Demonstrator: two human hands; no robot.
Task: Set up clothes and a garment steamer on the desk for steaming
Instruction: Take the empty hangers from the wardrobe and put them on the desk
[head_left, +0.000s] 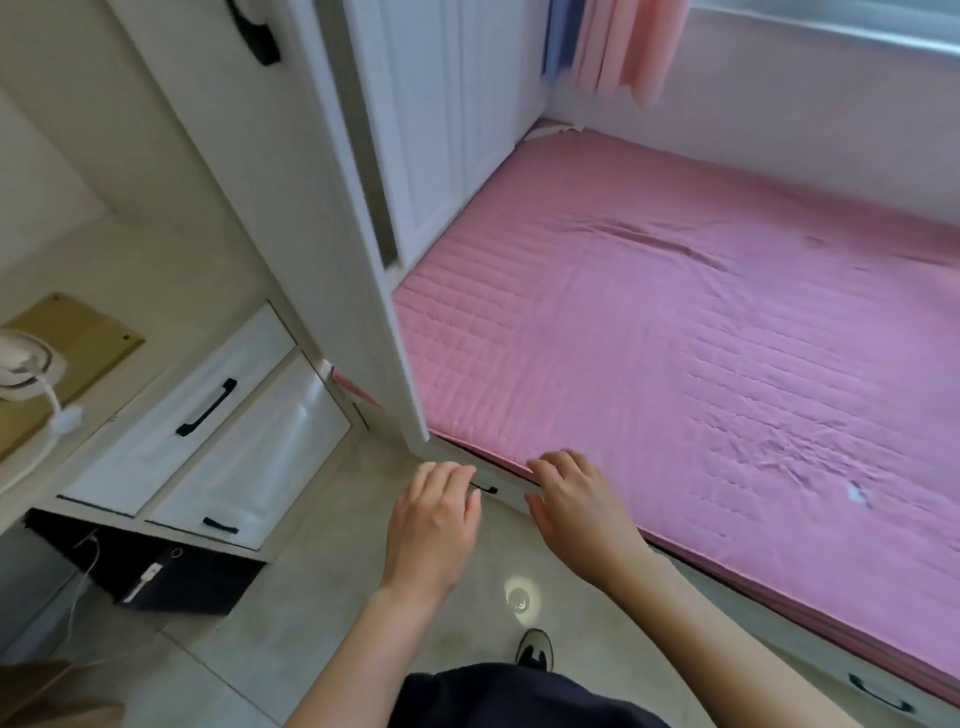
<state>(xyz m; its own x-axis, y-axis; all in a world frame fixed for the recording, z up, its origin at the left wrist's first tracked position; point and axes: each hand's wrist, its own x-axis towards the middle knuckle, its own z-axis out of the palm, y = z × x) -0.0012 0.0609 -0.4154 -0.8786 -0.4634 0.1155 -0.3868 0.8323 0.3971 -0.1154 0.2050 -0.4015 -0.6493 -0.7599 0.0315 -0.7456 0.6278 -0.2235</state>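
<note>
Your left hand (434, 514): fingers relaxed, slightly apart, holding nothing.
Your right hand (571, 501): fingers loose, empty, over the bed (675, 338) near edge.

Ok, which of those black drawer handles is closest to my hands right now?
The small handle on the drawer under the pink mattress, right between your left hand and right hand. The desk drawers' handles lie further left.

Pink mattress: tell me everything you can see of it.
The pink mattress is a thin quilted fabric pad, lying flat on a low white platform. Stitched lines cross it, with creases mid-surface and at right. It abuts the wardrobe and the far wall. The right hand is at its near edge; contact is unclear.
</note>
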